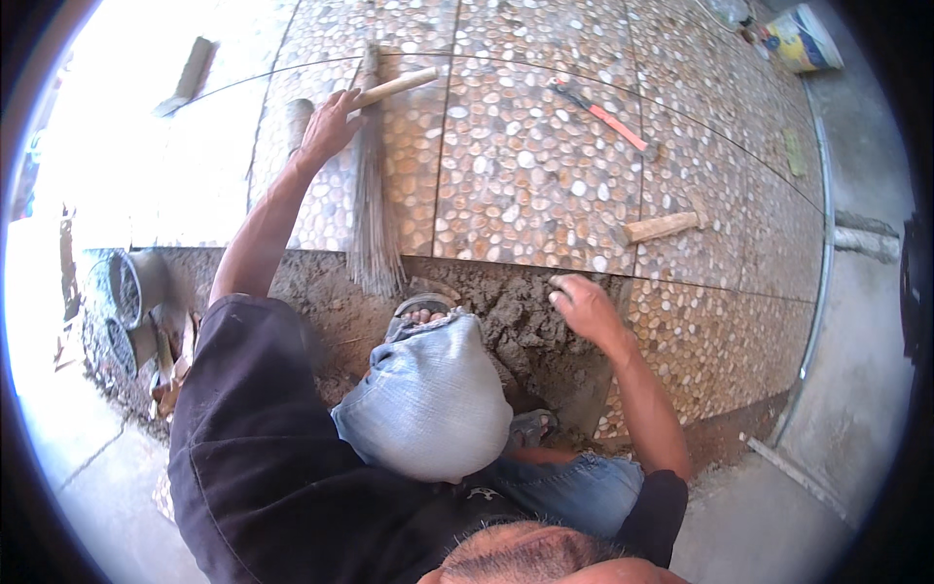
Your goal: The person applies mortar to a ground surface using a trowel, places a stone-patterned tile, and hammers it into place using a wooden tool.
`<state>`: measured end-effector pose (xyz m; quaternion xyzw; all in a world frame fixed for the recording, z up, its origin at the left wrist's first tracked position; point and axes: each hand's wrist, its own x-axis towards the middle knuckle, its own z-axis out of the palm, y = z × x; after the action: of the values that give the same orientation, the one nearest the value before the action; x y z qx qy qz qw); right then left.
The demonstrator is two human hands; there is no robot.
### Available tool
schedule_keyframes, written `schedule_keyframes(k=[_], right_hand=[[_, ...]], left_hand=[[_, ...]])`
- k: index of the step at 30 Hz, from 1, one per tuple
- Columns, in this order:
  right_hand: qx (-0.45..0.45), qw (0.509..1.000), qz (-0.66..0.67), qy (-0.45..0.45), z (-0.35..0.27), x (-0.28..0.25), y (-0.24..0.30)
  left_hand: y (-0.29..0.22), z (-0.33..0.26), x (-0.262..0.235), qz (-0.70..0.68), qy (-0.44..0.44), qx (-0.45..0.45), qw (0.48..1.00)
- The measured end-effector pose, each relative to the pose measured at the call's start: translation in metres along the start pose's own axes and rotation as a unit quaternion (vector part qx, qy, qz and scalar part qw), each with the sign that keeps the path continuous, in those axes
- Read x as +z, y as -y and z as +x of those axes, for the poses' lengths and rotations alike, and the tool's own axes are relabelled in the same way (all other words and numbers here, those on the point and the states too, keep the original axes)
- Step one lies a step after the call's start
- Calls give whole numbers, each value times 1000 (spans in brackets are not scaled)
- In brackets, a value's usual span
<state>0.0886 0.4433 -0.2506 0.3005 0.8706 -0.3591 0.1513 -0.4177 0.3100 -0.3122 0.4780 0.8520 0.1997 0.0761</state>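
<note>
My left hand (333,128) is closed round a wooden handle (397,88), which sticks out to its right above the pebbled tiles. On its other side is a dull, rounded block (300,119) that looks like a mallet head, partly behind the hand. Beneath the handle lies a stick broom (373,195), its bristles hanging over the tile edge. My right hand (587,307) hovers over wet grey mortar (530,311) by the tile edge. Its fingers are loosely bent and apart, with nothing visible in them.
Pebbled tiles (540,175) carry a red-handled tool (608,125), a wooden-handled hammer (662,228) and a long block-shaped tool (190,76). Two dark buckets (146,277) lie at left beside broken scraps (173,365). A white, blue and yellow bucket (806,41) lies far right.
</note>
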Motion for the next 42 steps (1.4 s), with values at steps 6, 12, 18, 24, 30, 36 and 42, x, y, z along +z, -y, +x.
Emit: schedule_keyframes(k=[6,12,18,24,30,36,42], right_hand=[[100,981,-48,-157,-1,-31,-64],[146,979,5,-142,0,-23,-81],[102,992,1,-70,3,-16,-12],[3,999,40,-29,1,-9,19],[-66,996,59,-15,-7,4,35],[-112,991,66,-9,-7,3,49],[-149,987,64,-15,-2,1,51]], left_hand=[[-32,-38,41,65,-31,34,997],[-13,-117,-43,-2,22,-30,999],[50,-229,-186,-44,-82,-293,952],[36,-324,-210,46,101,-439,892],[-53,-424,-177,-102,470,-566,669],[-48,-464,-148,-252,267,-577,729],[-72,-413,-242,-484,50,-588,646]])
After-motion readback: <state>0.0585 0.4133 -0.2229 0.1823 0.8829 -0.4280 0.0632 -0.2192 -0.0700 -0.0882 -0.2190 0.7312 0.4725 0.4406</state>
